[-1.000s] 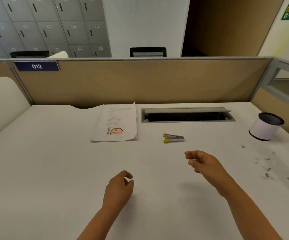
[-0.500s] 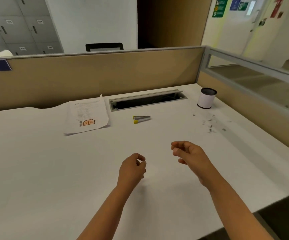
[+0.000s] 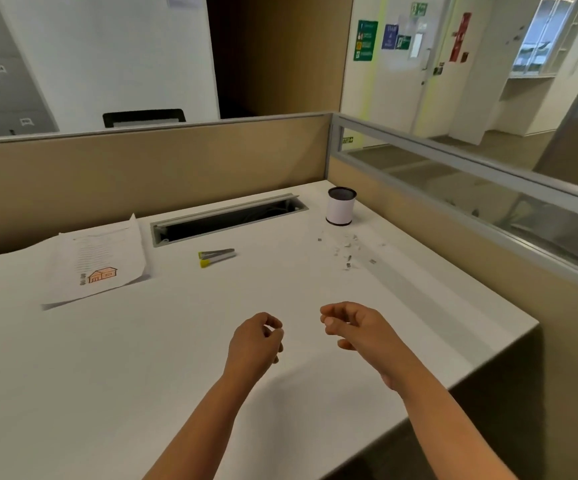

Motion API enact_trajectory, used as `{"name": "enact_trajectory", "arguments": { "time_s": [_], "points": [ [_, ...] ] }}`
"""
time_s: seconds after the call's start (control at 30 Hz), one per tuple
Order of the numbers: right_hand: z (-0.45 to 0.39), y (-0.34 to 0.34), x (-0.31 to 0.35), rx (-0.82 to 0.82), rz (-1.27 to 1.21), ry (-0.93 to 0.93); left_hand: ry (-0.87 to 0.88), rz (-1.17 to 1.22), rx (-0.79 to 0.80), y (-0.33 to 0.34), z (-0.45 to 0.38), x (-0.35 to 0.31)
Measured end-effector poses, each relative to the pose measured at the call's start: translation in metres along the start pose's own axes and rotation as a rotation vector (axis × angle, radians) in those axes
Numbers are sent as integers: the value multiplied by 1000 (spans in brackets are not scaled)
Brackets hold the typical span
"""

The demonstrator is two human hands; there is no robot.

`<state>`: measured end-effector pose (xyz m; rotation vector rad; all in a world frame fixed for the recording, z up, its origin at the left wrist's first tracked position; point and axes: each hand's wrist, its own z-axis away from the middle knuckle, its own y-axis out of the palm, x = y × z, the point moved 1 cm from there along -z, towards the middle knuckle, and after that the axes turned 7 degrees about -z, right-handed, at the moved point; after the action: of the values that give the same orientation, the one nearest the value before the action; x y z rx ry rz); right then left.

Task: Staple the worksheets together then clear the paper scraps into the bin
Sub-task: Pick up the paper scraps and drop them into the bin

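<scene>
Over the white bench (image 3: pixel 73 375) the left hand (image 3: pixel 254 344) and right hand (image 3: pixel 356 329) hover with fingers loosely curled and holding nothing, while the worksheets (image 3: pixel 100 259) lie far left, the stapler (image 3: pixel 216 257) mid-bench, and the paper scraps (image 3: pixel 348 251) just before the bin (image 3: pixel 341 206).

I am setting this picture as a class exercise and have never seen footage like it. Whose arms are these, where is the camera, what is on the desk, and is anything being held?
The camera sits on a person's head and looks down, so the arms are the wearer's own. The left hand and right hand hover over the white desk, fingers loosely curled, holding nothing. On the desk lie the worksheets, a small stapler with yellow ends, scattered paper scraps, and a little white bin standing upright beyond the scraps.
</scene>
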<state>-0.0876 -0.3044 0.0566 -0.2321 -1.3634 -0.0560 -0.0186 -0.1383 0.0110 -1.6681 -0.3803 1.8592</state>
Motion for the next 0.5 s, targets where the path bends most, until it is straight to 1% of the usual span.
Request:
{"name": "enact_trajectory", "arguments": {
  "time_s": [0.27, 0.37, 0.5],
  "points": [
    [-52, -95, -2, 51, 36, 11, -29, 27, -58, 68, -51, -64],
    [-71, -136, -10, 53, 52, 43, -43, 57, -68, 101, -68, -87],
    [-94, -171, -22, 73, 76, 93, -70, 53, -90, 131, -83, -102]
  ]
}}
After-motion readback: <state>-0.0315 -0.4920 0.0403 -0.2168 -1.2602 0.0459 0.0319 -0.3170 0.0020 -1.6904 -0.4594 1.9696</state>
